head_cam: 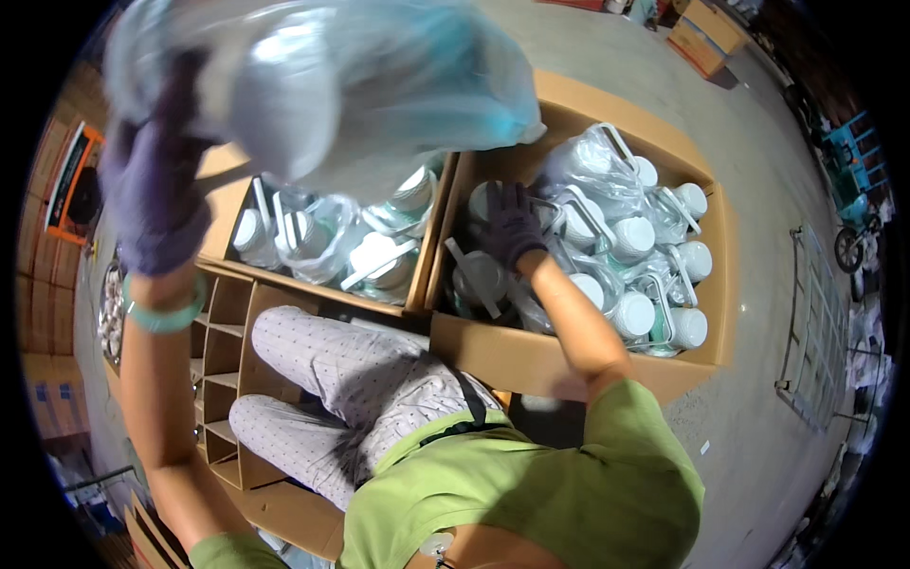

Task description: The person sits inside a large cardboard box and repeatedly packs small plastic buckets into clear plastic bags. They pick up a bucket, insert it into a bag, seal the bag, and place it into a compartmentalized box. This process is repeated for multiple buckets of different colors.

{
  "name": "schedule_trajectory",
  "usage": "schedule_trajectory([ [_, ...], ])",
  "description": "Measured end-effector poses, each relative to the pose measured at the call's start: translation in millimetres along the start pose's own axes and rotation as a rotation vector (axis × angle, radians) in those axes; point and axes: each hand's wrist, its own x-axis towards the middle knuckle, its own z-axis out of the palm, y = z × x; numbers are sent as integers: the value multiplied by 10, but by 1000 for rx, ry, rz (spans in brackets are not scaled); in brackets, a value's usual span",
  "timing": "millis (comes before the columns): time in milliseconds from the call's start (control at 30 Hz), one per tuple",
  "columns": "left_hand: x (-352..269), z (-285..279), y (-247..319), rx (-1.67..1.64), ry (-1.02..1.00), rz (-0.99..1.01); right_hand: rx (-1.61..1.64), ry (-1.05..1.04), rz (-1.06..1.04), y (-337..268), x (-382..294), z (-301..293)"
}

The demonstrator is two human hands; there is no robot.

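Note:
My left hand (153, 171), in a purple glove, is raised at the upper left and grips a large clear plastic bag (405, 78) with a white round thing and something teal inside, blurred. My right hand (510, 224), gloved too, reaches down into the right cardboard box (724, 277) with its fingers spread over white-lidded containers; whether it grips one cannot be told. Several bagged containers with white lids (633, 240) and white loop handles fill that box. In the left cardboard box (306, 279) stand more white-lidded containers (380, 256) in clear bags, partly hidden beneath the raised bag.
A cardboard divider grid (222, 348) lies left of my legs. Stacked cartons (44, 313) line the far left. Another carton (706, 37) stands on the floor at the top right. A metal frame (814, 327) and a wheeled vehicle (849, 245) are at the far right.

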Motion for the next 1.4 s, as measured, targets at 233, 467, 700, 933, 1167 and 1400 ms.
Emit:
schedule_trajectory([
  [233,378,1362,-87,-652,86,-661,35,14,4,-55,-71,-86],
  [467,441,1970,-228,-452,-96,-602,41,158,-66,-96,-71,-66],
  [700,544,3145,-418,-88,-568,-426,95,100,-93,4,-86,-81],
  [933,-642,3850,-688,-280,-772,-395,43,-31,-107,-9,50,120],
  [1167,-1092,2264,-302,-470,-534,-524,671,99,-56,360,8,-75],
  [1400,-2180,631,-241,-442,-125,-1012,-273,-804,-487,654,90,-891],
])
